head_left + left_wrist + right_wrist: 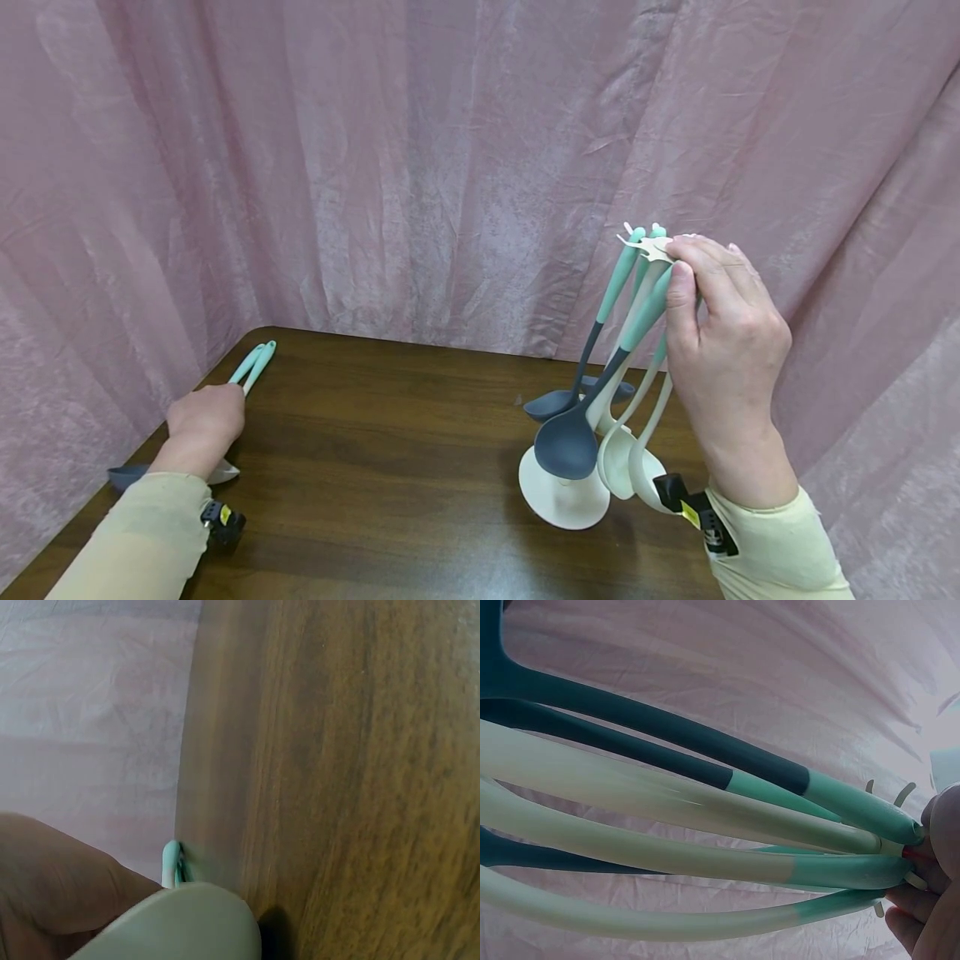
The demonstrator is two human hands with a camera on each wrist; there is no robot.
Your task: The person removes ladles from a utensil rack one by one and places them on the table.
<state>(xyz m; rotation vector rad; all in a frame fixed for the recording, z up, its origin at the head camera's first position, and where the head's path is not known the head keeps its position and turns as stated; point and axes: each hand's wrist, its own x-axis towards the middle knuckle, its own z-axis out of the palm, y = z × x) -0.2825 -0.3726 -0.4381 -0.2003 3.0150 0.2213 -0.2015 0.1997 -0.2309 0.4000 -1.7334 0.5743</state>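
My right hand [723, 321] pinches the mint handle end of a dark blue ladle [567, 442] at the top of a white utensil stand [564, 500]. In the right wrist view, the thumb and fingers meet at the handle tips by the hooks. Several dark and cream utensils with mint handles hang around the post, including a cream spoon [617, 462]. At the table's left edge my left hand [206, 417] grips two mint-handled utensils [258, 364]. A dark head [126, 477] and a pale head [195, 922] stick out behind the hand, partly hidden by the wrist.
The brown wooden table [375, 433] runs between the two hands. Pink curtains [480, 167] hang along its back and left edges and at the right side. The stand's round base rests on the table at the right.
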